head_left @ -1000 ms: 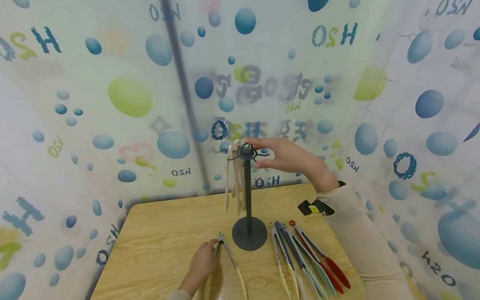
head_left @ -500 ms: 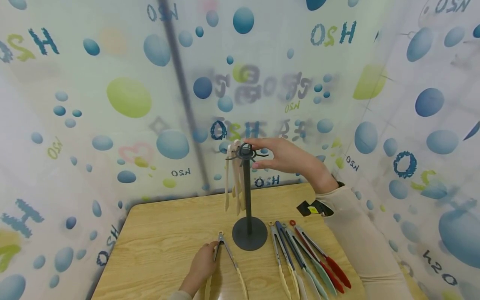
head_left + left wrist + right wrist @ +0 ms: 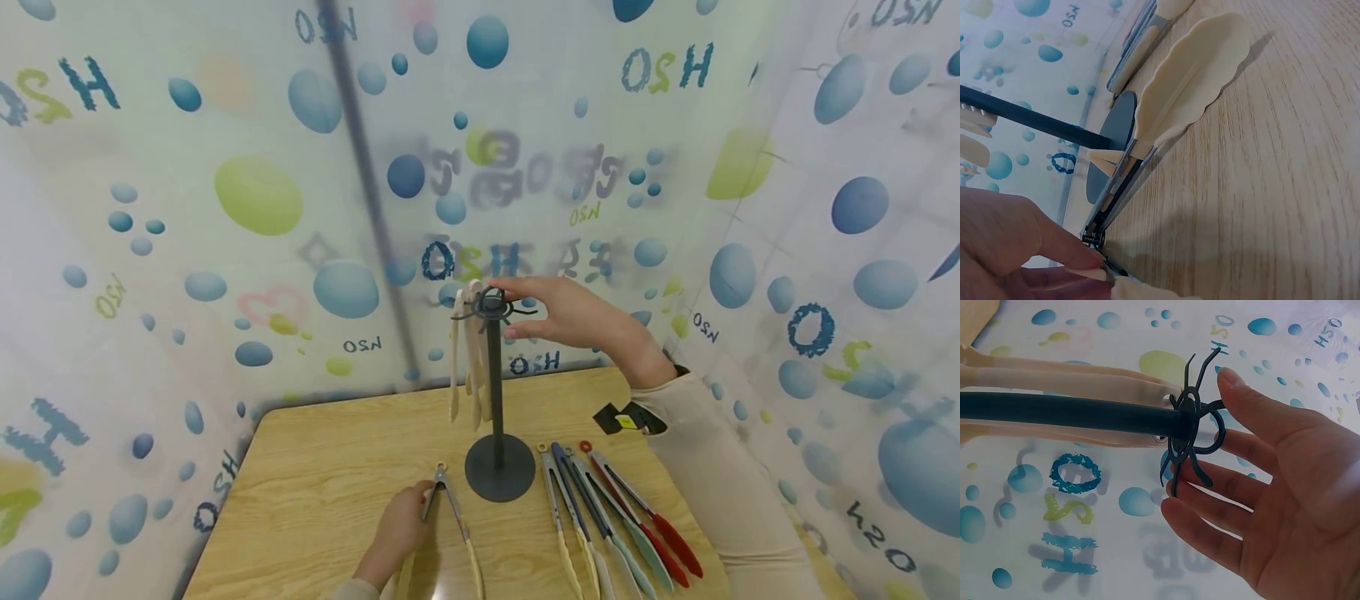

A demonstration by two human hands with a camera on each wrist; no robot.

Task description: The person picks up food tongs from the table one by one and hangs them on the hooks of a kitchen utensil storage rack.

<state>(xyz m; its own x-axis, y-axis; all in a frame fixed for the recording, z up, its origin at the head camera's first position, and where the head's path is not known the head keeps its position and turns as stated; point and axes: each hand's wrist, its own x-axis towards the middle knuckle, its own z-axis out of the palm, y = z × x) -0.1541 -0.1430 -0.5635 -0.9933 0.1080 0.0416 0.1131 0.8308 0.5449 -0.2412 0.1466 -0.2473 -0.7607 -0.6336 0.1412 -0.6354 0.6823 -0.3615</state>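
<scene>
My left hand (image 3: 397,529) pinches one metal arm of a pair of cream-tipped tongs (image 3: 452,500) near the hinge. The tongs stand spread over the table, their scalloped cream tip (image 3: 1194,72) broad in the left wrist view. A dark utensil stand (image 3: 496,392) rises just behind them from a round base. My right hand (image 3: 573,312) is at its top, loosely stretched fingers and thumb about the ring of hooks (image 3: 1190,428), fingertips right at the prongs. Several pale utensils (image 3: 1085,381) hang from the hooks on the stand's left side.
Several tongs lie in a row right of the stand: cream-tipped ones (image 3: 566,554), mint ones (image 3: 648,554) and red ones (image 3: 675,546). The wooden table (image 3: 315,467) ends at a printed curtain (image 3: 285,350) close behind.
My left hand and the tongs have shifted slightly left, with the tongs' right arm swinging left too. My right hand stays at the top of the stand.
</scene>
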